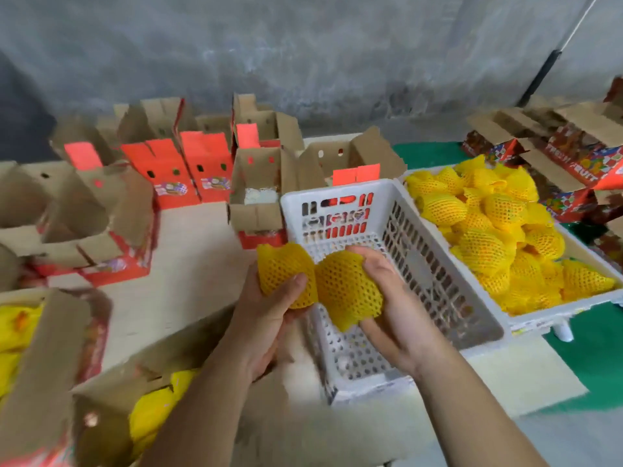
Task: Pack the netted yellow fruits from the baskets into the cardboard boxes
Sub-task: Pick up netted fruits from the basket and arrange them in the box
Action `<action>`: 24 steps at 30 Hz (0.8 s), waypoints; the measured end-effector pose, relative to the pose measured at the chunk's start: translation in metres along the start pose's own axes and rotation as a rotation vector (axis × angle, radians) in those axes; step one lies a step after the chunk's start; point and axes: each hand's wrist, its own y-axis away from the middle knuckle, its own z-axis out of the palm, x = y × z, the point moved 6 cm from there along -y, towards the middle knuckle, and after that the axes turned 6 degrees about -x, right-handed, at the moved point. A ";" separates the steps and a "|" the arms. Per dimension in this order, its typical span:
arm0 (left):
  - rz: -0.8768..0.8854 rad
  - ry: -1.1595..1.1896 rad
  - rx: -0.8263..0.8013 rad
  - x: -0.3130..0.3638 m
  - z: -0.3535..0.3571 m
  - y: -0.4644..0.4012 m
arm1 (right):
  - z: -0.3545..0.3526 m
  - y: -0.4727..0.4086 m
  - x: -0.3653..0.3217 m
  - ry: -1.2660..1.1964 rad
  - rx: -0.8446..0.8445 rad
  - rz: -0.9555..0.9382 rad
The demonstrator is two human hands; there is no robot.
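Both hands (269,318) (387,311), each grip around a netted fruit (285,274) (349,288), above empty white basket (438,264).

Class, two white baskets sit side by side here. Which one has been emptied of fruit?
The nearer basket, just beyond the hands, shows its bare holed floor. The basket to its right is heaped with netted yellow fruit.

A rough grey concrete wall (303,45) with pale stains closes the scene behind. Below it lies a pale beige bench (188,264), partly covered on the right by a green mat (590,358). A thin pole (556,52) leans against the wall at the upper right.
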 end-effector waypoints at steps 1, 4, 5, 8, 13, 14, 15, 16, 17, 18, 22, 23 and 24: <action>0.001 -0.011 0.042 0.006 -0.029 0.016 | 0.024 -0.005 0.020 0.034 0.001 0.022; -0.001 -0.026 0.160 0.024 -0.111 0.061 | 0.093 -0.018 0.079 -0.037 -0.024 0.119; -0.006 -0.039 0.184 0.027 -0.134 0.073 | 0.111 -0.021 0.097 -0.077 -0.015 0.168; -0.013 -0.094 0.278 0.030 -0.190 0.107 | 0.147 -0.028 0.147 -0.040 0.010 0.311; -0.018 -0.106 0.412 0.017 -0.253 0.146 | 0.163 -0.047 0.170 0.816 -0.096 0.260; -0.041 -0.121 0.421 0.013 -0.259 0.151 | 0.167 -0.050 0.178 1.013 -0.221 0.323; -0.057 -0.143 0.429 0.010 -0.263 0.154 | 0.170 -0.052 0.191 1.198 -0.376 0.409; -0.057 -0.169 0.431 0.008 -0.265 0.155 | 0.172 -0.054 0.209 1.366 -0.535 0.490; -0.041 -0.206 0.440 0.008 -0.266 0.155 | 0.173 -0.056 0.228 1.516 -0.672 0.544; -0.015 -0.247 0.453 0.010 -0.266 0.154 | 0.173 -0.057 0.247 1.630 -0.785 0.590; -0.009 -0.182 0.428 0.009 -0.269 0.150 | 0.175 -0.062 0.302 1.860 -0.908 0.698; -0.006 -0.158 0.415 0.008 -0.271 0.149 | 0.178 -0.064 0.309 1.923 -0.926 0.685; 0.011 -0.169 0.409 0.009 -0.273 0.148 | 0.181 -0.066 0.312 1.955 -0.948 0.684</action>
